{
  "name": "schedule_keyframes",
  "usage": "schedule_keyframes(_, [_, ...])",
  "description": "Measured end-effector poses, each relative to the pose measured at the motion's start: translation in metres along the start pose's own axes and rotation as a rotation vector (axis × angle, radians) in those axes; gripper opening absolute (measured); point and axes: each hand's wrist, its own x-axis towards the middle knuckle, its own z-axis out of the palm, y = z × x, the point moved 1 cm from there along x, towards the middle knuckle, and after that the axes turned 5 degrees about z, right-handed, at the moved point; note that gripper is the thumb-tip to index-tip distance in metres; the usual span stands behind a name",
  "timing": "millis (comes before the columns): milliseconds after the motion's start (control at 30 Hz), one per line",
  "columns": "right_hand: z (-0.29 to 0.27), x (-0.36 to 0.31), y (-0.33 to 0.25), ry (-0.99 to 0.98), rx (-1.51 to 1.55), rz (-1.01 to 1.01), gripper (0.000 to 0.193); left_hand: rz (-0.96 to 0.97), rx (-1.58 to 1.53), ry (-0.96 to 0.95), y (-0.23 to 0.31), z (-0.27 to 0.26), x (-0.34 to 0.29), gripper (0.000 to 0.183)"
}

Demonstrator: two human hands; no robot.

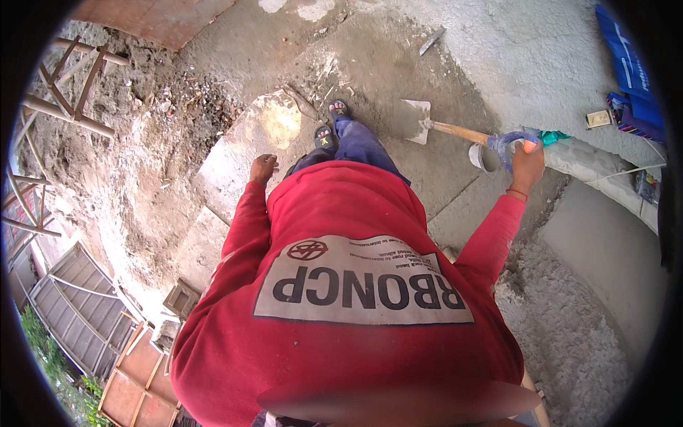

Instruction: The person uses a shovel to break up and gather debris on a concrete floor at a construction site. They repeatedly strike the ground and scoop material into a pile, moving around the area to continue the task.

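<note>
My right hand is closed round the blue grip at the end of a shovel, out to my right. Its wooden shaft runs leftward to a flat, pale metal blade lying against the wet grey ground. Close below the grip stands a small grey bucket, its rim toward me; how full it is I cannot make out. My left hand hangs free beside my left hip, holding nothing, with the fingers loosely bent and partly apart.
A pale yellowish patch marks the concrete near my sandalled feet. Loose dirt and rubble spread left, with wooden trestles beyond. Along the right runs a low concrete ledge. Blue bags and a small box lie near it.
</note>
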Motion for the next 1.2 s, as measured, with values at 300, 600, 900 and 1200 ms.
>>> schedule_keyframes(300, [0.001, 0.006, 0.002, 0.014, -0.038, 0.025, 0.051, -0.022, -0.025, 0.029, 0.009, 0.0, -0.014, 0.041])
schedule_keyframes(600, [-0.009, 0.006, -0.035, -0.029, -0.02, 0.027, 0.051, 0.028, -0.039, 0.033, 0.013, -0.001, -0.002, 0.044])
schedule_keyframes(900, [0.002, 0.037, -0.048, 0.01, -0.041, -0.064, 0.046, 0.013, -0.118, 0.088, 0.012, 0.004, -0.012, 0.043])
schedule_keyframes(1200, [0.002, 0.047, -0.073, -0.027, -0.055, -0.14, 0.049, -0.059, -0.16, 0.194, -0.004, 0.02, -0.046, 0.042])
